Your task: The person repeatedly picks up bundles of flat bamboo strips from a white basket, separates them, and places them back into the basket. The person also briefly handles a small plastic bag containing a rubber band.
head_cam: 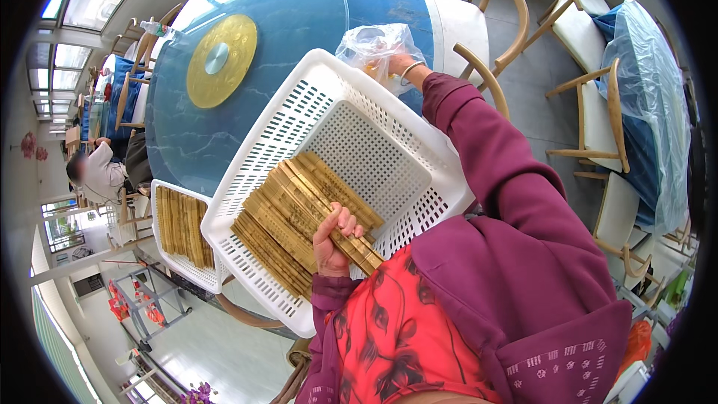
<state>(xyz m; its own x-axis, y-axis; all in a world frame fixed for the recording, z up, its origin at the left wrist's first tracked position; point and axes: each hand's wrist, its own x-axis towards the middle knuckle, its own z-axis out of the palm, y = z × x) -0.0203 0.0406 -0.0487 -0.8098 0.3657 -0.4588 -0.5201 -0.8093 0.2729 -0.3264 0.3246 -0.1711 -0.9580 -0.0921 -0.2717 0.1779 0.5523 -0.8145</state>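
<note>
My left hand is closed around a few flat golden packets with printed patterns, held slanting over a large white perforated plastic basket. More golden packets lie in rows in that basket, below and beside the held ones. Beyond the basket's far right corner, my right hand, with a bangle at the wrist, reaches into a clear plastic bag. Something orange-yellow shows through the bag; the fingers are partly hidden, so their grip cannot be made out.
A second white basket of golden packets stands at the left. Behind is a round blue marbled table with a gold disc. Wooden chairs stand at the right; a person sits far left.
</note>
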